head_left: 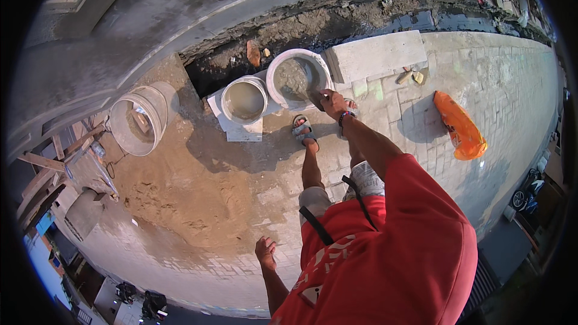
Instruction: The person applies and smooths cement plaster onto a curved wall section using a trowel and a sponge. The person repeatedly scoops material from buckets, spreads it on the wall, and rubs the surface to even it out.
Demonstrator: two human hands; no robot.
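Plainly, the right hand (pixel 332 105) reaches down to the lower right rim of a round pale tub (pixel 270 82), its fingers pinching what looks like a dark flat tool (pixel 315 100), too much in shade to name surely. The tool slants over the rim beside wet grey mortar (pixel 291 78) inside; that angle would suit scraping or lifting from the tub wall. The left hand (pixel 265 252) hangs off to the side, fingers loosely curled and nothing visible in its grip, perhaps kept out there for balance as the body leans. Sandalled feet (pixel 303 129) stand just below the tub, near enough to bring it within arm's reach.

Just left of the tub, a white bucket (pixel 263 86) of cloudy grey water (pixel 243 102) stands on a pale slab (pixel 245 133), probably for a flat footing and a short reach. Further left, a second bucket (pixel 158 112) lies tipped near the spread of sand (pixel 186 204). A concrete block (pixel 380 55) sits to the tub's right by the muddy drain (pixel 313 21), and an orange bag (pixel 459 126) lies well apart on the paving (pixel 506 78)
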